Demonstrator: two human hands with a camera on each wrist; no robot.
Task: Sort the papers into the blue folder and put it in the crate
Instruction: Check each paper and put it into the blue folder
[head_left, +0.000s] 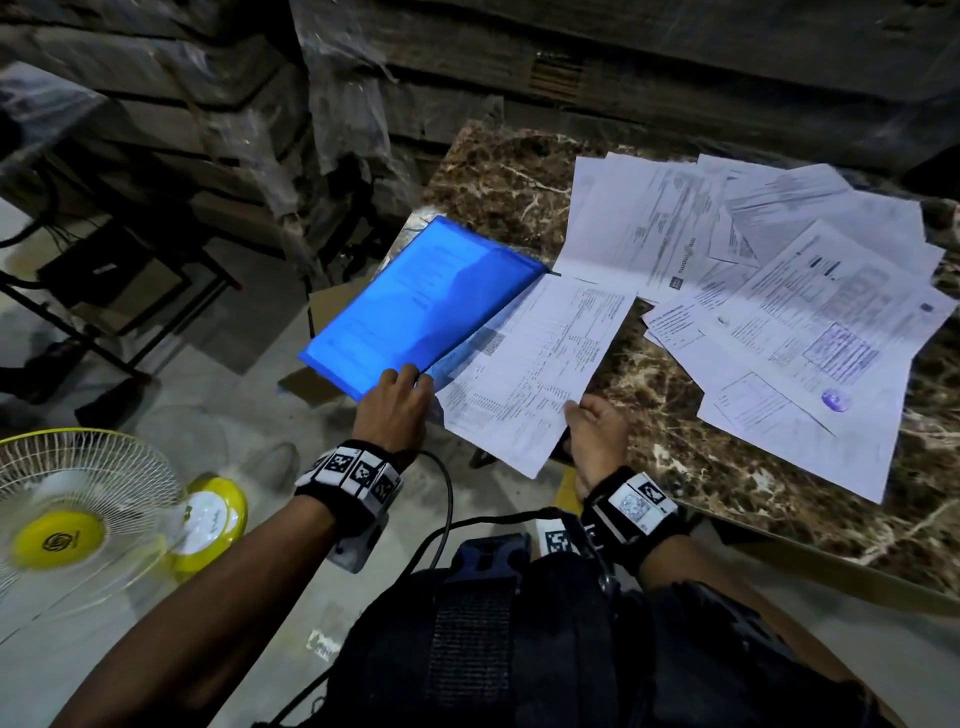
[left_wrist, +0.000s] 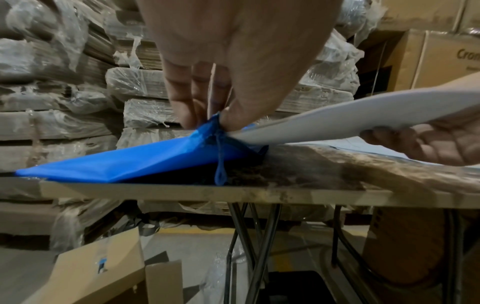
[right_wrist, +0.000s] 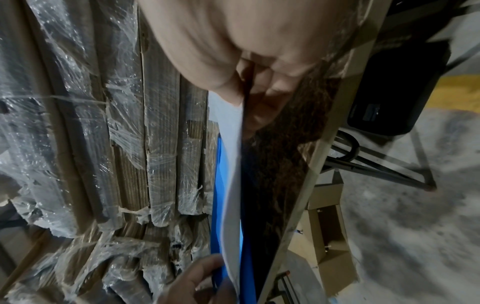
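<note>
While the left hand (head_left: 396, 400) pinches the folder's (head_left: 421, 306) near corner, lifting its top flap so the mouth gapes, the right hand (head_left: 597, 421) pinches a sheet (head_left: 535, 364) by its near edge, thumb on top, feeding its left side under that flap; the folder lies on the table's (head_left: 498, 176) left corner, probably so its mouth faces the person; farther right, loose papers (head_left: 779, 291) overlap, not yet filed; no crate can be identified with certainty.
</note>
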